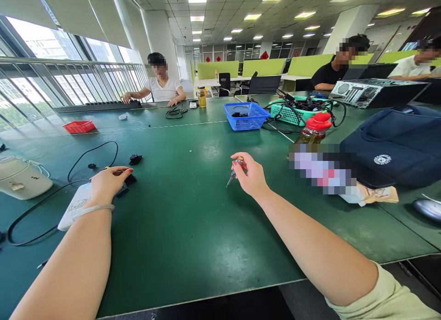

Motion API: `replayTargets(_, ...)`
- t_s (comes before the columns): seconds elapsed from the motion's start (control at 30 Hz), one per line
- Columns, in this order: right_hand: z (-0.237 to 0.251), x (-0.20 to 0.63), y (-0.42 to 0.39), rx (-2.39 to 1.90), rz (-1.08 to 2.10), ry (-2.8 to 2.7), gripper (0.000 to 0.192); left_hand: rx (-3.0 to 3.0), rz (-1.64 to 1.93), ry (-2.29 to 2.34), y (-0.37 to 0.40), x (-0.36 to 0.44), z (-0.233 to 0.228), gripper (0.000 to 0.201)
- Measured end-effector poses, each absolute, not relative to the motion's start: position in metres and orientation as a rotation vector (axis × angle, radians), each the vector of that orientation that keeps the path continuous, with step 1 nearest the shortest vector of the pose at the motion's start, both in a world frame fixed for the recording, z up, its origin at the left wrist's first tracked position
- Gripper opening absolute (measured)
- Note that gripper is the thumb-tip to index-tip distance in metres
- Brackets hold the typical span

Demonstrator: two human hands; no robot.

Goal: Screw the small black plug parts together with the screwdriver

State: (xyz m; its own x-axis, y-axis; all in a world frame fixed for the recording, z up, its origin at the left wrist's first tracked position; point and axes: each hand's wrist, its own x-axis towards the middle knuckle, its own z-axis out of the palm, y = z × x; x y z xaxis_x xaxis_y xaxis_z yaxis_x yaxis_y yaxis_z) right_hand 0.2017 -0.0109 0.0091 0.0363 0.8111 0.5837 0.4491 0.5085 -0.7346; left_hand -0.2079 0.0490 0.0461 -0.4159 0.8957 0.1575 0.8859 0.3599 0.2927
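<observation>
My right hand (251, 174) is closed around a small screwdriver (233, 176) with an amber-coloured end, its thin tip pointing down above the green table. My left hand (109, 184) reaches over the left side of the table, fingers drawn together near the fingertips; whatever is between them is too small to make out. Just beside and below those fingers lie small black pieces (128, 186). Another small black part (135, 159) rests slightly farther back. Partly under my left wrist is a white box-like object (74, 207) with printed text.
A black cable (32, 209) loops across the left, near a cream-coloured appliance (24, 177). Farther back stand a red tray (79, 127), a blue basket (246, 117) and a green basket of cables (289, 113). A red-lidded bottle (315, 127) and navy bag (396, 145) are right. Several people sit around.
</observation>
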Motion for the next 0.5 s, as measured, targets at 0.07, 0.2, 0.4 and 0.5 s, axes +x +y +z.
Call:
replayTargets(0.07,0.0087,0.2019,-0.0108,-1.108,0.393,-1.603,0.02,1.682,0.47,2.577,0.05,-0.2067,0.0454,0.041)
replayTargets(0.2,0.0078,0.2019,-0.0111,-1.103,0.395,-1.608,0.021,1.694,0.373,2.583,0.0521,-0.2054,0.0454,0.043)
replayTargets(0.4,0.0082,0.2014,-0.0115,-1.089,0.395,-1.605,0.02,1.7,0.395,2.604,0.0538,-0.2061,0.0428,0.047)
replayTargets(0.5,0.008,0.2012,-0.0116,-1.085,0.395,-1.605,0.02,1.709,0.412,2.617,0.0544,-0.2067,0.0408,0.049)
